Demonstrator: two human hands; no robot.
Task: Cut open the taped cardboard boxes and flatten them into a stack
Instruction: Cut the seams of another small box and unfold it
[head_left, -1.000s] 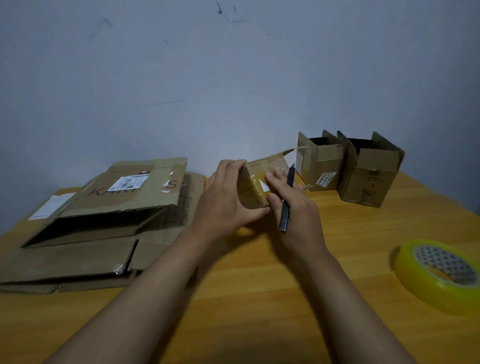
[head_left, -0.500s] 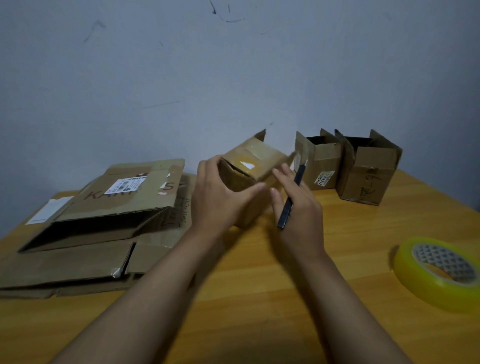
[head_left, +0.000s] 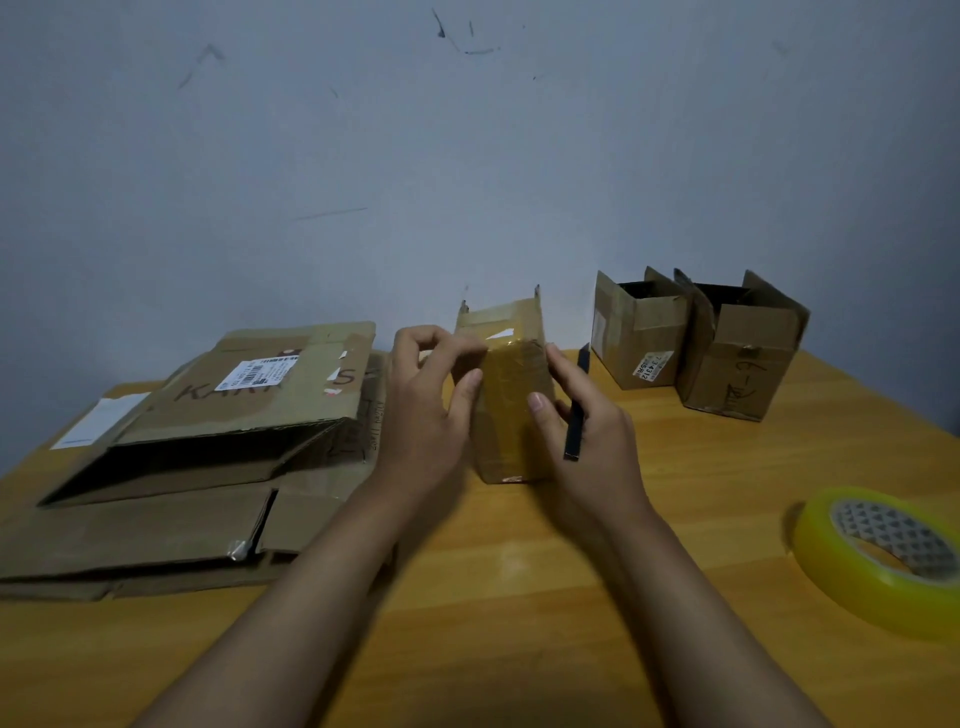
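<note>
Small taped box (head_left: 511, 410) upright on counter (head_left: 519, 597), pinched between both hands: left hand (head_left: 431, 410), right hand (head_left: 587, 436) also gripping knife (head_left: 575, 415). Step: positioning box. Next: blade along tape seam, fingers clear.

I see a smooth wood-grain surface (head_left: 519, 597) with a soft sheen, and on it matt brown corrugated cardboard: the flattened stack (head_left: 171, 488) with white paper labels, and two open boxes (head_left: 696, 343). The small box (head_left: 511, 400) looks glossy where clear tape covers its brown card. The tape roll (head_left: 883, 556) is shiny translucent yellow plastic, and the cutter (head_left: 575, 415) looks dark and matt.
</note>
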